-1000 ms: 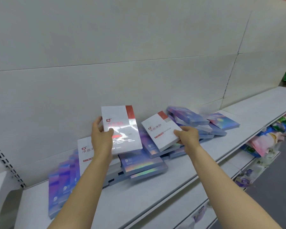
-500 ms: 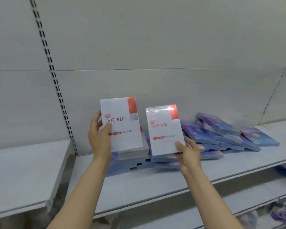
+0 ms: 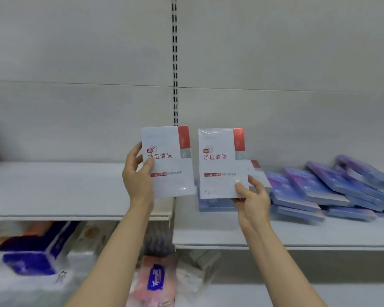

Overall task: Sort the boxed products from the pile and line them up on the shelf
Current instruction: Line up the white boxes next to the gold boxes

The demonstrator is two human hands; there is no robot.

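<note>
In front of the white back wall, two flat white cardboard boxes with a red corner block and red print are held upright, side by side with a narrow gap between them, faces toward the camera. The left hand (image 3: 138,176) grips the left white box (image 3: 167,161) at its left edge, the thumb on the front and the fingers curled behind it. The right hand (image 3: 252,197) pinches the right white box (image 3: 222,162) at its lower right corner, the thumb pressed on the front face. The left box is above the end of the higher left white shelf board (image 3: 53,191); the right box is above the lower right white shelf board (image 3: 275,233). On this right board lies the pile of flat blue-purple boxes (image 3: 315,187), leaning on each other in disorder; about eight can be counted, but the exact number I cannot tell. One more white box (image 3: 256,171) with a red corner is partly seen behind the right-hand box, on top of the pile. A black slotted upright strip (image 3: 175,63) runs down the wall between the two boards. Below the shelves there are blurred soft packages, one dark blue (image 3: 31,255) and one pink with a blue label (image 3: 155,282).
</note>
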